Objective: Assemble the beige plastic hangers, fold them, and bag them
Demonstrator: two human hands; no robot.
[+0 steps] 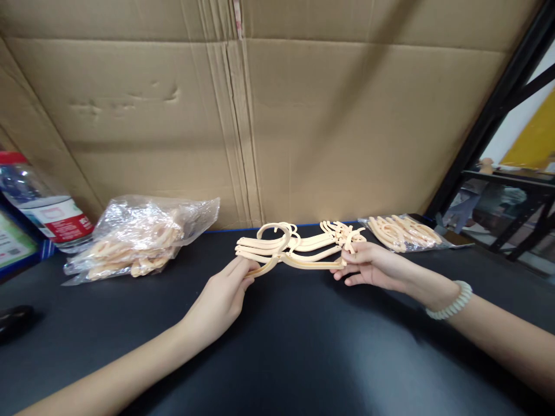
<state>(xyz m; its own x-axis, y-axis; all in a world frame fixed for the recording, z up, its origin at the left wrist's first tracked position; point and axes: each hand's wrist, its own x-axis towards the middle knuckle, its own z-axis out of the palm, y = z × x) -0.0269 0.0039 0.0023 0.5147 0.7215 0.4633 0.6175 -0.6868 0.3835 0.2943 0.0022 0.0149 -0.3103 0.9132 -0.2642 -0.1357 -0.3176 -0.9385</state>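
Observation:
A cream plastic clothes hanger (pixel 312 265) with a round hook is stretched between my two hands, nearest to me. My left hand (pixel 223 289) pinches its left arm end between thumb and fingers. At its right end my right hand (pixel 368 266) grips the tip, fingers partly curled; a small cream piece stands up by the thumb. Just behind lie several similar hangers (pixel 255 242) side by side, their hooks overlapping. A small heap of loose cream parts (pixel 340 228) sits behind my right hand, partly covered by it.
On the left, a clear plastic bag (pixel 143 231) holds more cream parts, beside a large bottle (pixel 56 208) with a red label. A flat bag of hangers (pixel 403 232) lies at the right. Cardboard (pixel 347 115) walls the back of the black table (pixel 303 358). A black object (pixel 15 320) lies far left.

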